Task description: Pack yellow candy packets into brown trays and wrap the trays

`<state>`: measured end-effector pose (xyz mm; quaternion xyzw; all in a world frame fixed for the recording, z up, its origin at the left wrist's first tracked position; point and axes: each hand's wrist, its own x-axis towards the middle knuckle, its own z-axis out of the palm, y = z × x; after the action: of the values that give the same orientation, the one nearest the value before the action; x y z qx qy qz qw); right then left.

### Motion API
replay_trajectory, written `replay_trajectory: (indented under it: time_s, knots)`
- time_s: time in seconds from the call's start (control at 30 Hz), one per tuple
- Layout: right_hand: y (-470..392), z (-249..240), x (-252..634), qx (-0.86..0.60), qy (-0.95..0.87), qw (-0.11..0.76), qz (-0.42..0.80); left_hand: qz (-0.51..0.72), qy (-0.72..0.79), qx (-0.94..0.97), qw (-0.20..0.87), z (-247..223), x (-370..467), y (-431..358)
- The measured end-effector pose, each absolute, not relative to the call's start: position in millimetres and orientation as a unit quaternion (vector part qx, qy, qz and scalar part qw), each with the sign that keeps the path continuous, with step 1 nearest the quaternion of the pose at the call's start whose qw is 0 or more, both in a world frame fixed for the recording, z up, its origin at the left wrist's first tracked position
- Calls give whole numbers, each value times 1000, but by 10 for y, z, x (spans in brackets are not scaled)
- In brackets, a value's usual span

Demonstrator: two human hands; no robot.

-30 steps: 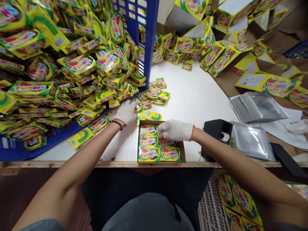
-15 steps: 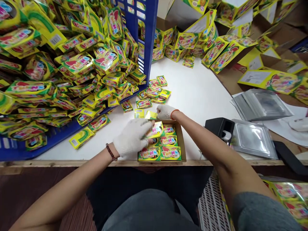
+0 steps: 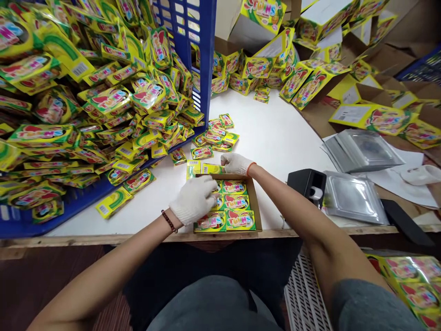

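Note:
My left hand (image 3: 195, 200), in a white glove, is over the left side of a shallow cardboard box (image 3: 255, 202) at the table's front edge. Its fingers are apart and partly cover the small yellow-green TWINS packs there. More packs (image 3: 240, 220) lie face up in rows inside. Just beyond the box's far wall, my gloved right hand (image 3: 237, 164) has curled fingers closed at the right end of a yellow pack (image 3: 212, 169). Another yellow pack (image 3: 193, 168) lies left of that one. The fingertips of both hands are partly hidden.
A blue crate (image 3: 203, 69) heaped with packs stands at the left. Loose packs (image 3: 215, 133) lie beside it. At the right are a black dispenser (image 3: 305, 184), clear plastic trays (image 3: 354, 195) and a black flat object (image 3: 406, 225). Open printed cartons (image 3: 375, 117) fill the back right.
The pack in my left hand has gone down into the box, and the fingers have spread. My right hand has closed at a yellow pack behind the box. The view has shifted slightly.

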<state>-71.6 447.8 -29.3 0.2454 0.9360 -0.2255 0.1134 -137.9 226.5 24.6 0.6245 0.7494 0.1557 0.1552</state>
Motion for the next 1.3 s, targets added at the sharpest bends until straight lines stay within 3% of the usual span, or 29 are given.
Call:
replay_trajectory:
  time_s: [0.17,0.27,0.37,0.5,0.6,0.73,0.87,1.03,1.17,1.3]
  knots:
    - [4311,-49,-318,126,962,-180,-163,520,716,278,373,295,-1530,2357]
    - [4100,153,-6,-2,975,-201,-90,602,610,165,488,292,-1558,2371]
    - [3915,318,188,-41,978,-181,-93,617,595,203,474,235,-1512,2355]
    - [3834,456,216,53,948,-213,-229,543,648,388,367,183,-1390,2334]
    - [3846,470,148,98,913,-165,-359,505,668,461,294,217,-1302,2351]
    - [3858,429,129,155,879,-135,-430,502,673,460,290,269,-1275,2376]
    - [3797,474,252,99,948,-165,-253,418,697,486,321,256,-1298,2375]
    - [3731,539,410,-1,1000,-18,17,363,678,539,343,185,-1233,2381]
    - [3754,428,445,81,991,64,88,168,732,635,183,69,-1208,2349]
    - [3720,208,371,81,986,135,54,8,686,714,139,-17,-1207,2283]
